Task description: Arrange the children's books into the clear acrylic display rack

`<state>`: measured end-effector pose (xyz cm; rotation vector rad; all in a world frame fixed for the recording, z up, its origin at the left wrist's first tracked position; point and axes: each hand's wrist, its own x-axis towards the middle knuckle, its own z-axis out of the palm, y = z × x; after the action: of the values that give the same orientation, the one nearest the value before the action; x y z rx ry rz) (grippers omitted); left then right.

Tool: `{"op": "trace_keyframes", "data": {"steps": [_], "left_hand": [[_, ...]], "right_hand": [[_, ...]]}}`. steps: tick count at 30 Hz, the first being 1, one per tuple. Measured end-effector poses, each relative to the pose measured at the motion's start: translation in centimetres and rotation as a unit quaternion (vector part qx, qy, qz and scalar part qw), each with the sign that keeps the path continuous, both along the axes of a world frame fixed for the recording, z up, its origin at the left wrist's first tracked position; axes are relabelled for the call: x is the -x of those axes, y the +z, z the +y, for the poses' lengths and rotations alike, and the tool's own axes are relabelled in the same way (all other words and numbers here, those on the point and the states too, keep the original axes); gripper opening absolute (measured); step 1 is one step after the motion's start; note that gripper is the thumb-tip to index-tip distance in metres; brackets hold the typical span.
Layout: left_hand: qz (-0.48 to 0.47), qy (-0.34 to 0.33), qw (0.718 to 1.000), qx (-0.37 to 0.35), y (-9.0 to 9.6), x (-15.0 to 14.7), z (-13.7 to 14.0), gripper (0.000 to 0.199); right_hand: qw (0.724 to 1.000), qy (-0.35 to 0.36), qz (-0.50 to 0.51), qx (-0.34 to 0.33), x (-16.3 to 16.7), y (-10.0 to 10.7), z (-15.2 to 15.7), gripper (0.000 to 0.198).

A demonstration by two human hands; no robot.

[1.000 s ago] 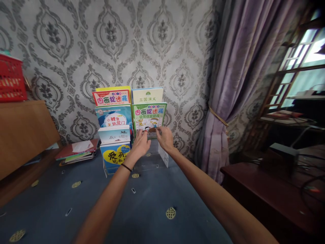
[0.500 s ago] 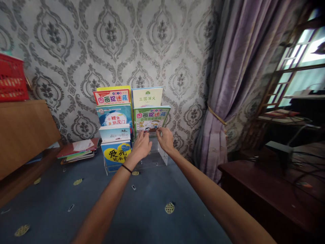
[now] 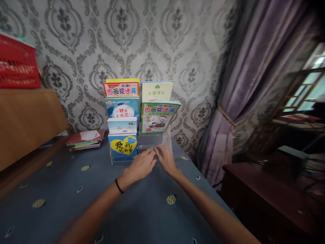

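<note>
Both hands, left hand (image 3: 141,166) and right hand (image 3: 166,159), blur at the clear rack (image 3: 154,142); finger state unclear.

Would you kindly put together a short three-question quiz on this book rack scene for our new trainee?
1. True or false: the left hand and the right hand are both low, at the front of the clear rack, not on the green book.
2. Which book stands in the front slot of the rack's left column? A) the green book B) the blue book with a yellow heart C) the cream book
3. Fill in: the red basket sits on top of the wooden ____ at the left.

Key: 1 true; 2 B; 3 cabinet
</note>
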<state>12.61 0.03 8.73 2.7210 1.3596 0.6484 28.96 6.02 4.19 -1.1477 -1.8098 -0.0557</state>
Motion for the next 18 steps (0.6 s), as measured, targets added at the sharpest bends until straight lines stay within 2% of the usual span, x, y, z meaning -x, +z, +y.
{"op": "trace_keyframes", "data": {"steps": [3,5,8,10,14,18], "left_hand": [[0.029,-0.002,0.999,0.039,-3.2,3.1,-2.6,0.023],[0.038,0.007,0.998,0.058,-5.3,6.0,-3.7,0.022],[0.037,0.042,0.997,0.054,-7.9,11.2,-4.4,0.023],[0.044,0.092,0.994,0.04,-8.9,14.7,-4.3,0.025],[0.033,0.209,0.977,0.02,-8.8,20.4,-2.3,0.029],[0.017,0.32,0.947,-0.01,-6.5,24.4,1.9,0.031]], "right_hand": [[0.997,0.067,-0.012,0.043,2.0,-3.7,-3.5,0.023],[0.988,0.121,-0.016,0.099,2.9,-5.4,-5.3,0.024],[0.966,0.181,-0.001,0.182,4.1,-6.6,-6.9,0.024],[0.959,0.196,0.023,0.206,5.2,-6.8,-7.5,0.024],[0.953,0.204,0.054,0.216,8.9,-7.1,-8.6,0.023],[0.949,0.219,0.068,0.218,14.3,-7.6,-10.4,0.024]]}}
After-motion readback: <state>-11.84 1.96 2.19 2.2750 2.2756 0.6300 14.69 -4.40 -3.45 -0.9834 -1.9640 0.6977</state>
